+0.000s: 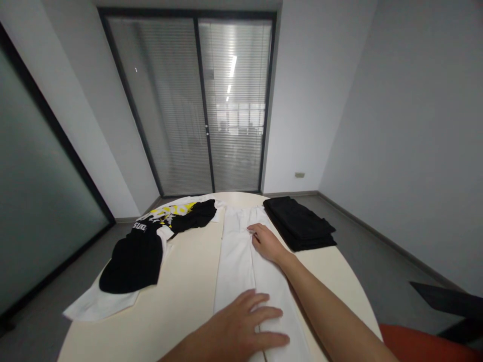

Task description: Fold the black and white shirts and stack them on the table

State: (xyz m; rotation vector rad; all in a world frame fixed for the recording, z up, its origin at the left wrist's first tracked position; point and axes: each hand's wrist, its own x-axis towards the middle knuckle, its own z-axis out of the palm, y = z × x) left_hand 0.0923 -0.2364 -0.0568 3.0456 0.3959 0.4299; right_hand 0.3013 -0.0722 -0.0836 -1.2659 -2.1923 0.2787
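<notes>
A pair of white trousers (236, 256) lies lengthwise on the table, the waist at the far end and the two legs running toward me. Near the upper part of the legs, my right hand (266, 242) has its fingertips drawn together on the fabric, seemingly pinching it by the middle seam. Closer to me, my left hand (245, 324) is open, fingers spread over the lower legs. Whether its palm presses on the cloth is hidden.
Black folded clothes (298, 221) lie stacked at the right of the round cream table (188, 281). On the left is a loose pile of black, white and yellow printed clothing (132, 261). A red chair seat (422, 344) shows at lower right.
</notes>
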